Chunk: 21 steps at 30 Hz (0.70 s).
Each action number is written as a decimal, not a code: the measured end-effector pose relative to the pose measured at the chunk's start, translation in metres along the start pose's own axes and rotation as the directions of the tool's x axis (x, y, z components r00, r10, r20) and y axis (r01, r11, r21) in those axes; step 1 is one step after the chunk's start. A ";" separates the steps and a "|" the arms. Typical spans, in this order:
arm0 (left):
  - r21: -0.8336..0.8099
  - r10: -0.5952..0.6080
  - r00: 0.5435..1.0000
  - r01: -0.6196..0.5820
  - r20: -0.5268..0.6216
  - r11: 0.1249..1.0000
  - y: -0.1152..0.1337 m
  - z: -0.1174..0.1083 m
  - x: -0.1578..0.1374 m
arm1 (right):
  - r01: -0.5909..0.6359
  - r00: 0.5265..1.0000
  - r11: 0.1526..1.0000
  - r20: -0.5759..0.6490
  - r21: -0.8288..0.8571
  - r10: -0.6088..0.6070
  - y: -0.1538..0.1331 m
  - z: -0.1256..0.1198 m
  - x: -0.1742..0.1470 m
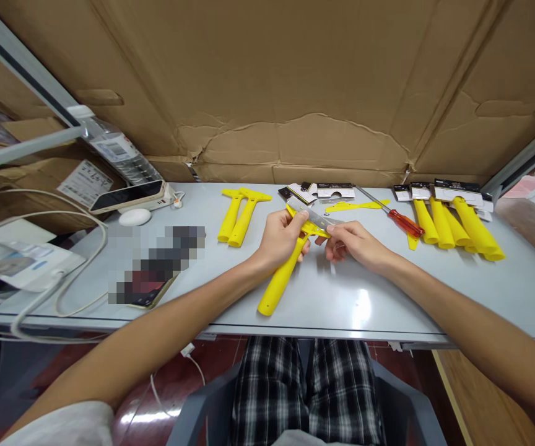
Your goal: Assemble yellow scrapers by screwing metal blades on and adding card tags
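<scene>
My left hand [280, 240] is closed around the head of a yellow scraper [284, 280], whose handle slants down toward the table's front edge. A flat metal blade [313, 217] lies along that head, with my left thumb on it. At the blade's right end, my right hand [356, 243] pinches it between thumb and fingers. Behind my hands lie a thin yellow strip [358, 206] and black-and-white cards [336, 191]. A screwdriver [405, 223] with a clear red handle lies to the right of them. Two more yellow scraper handles [243, 217] rest on the left.
Several yellow handles with header cards [453, 228] lie at the right. On the left are a phone [153, 297], another phone-like device [128, 196], a white mouse-like object [134, 217], a bottle [121, 150] and loose white cables [63, 279]. Cardboard [295, 80] stands behind the table.
</scene>
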<state>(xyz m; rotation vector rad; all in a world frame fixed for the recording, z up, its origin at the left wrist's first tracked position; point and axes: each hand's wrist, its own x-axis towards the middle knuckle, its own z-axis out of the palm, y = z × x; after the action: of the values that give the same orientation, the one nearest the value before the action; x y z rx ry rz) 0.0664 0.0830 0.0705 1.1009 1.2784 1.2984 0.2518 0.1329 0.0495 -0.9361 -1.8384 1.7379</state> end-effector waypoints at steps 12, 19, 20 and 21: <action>-0.009 0.028 1.000 -0.028 0.000 1.000 -0.001 -0.001 0.000 | 0.049 0.999 0.998 0.002 -0.046 -0.049 -0.002 -0.001 -0.002; -0.012 0.014 1.000 -0.014 0.003 1.000 -0.001 -0.001 0.001 | 0.101 0.993 0.994 0.071 -0.052 -0.097 -0.002 -0.006 -0.002; -0.016 0.011 1.000 -0.011 0.007 1.000 -0.001 -0.001 0.000 | 0.104 0.992 0.994 0.076 -0.041 -0.101 -0.002 -0.007 -0.002; -0.019 0.008 1.000 -0.008 0.009 1.000 -0.001 -0.001 0.000 | 0.108 0.991 0.994 0.079 -0.034 -0.105 -0.002 -0.007 -0.002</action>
<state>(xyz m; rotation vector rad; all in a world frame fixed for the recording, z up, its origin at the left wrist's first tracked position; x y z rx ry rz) 0.0651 0.0832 0.0692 1.0984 1.2531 1.3074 0.2582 0.1360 0.0523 -0.7802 -1.9394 1.7015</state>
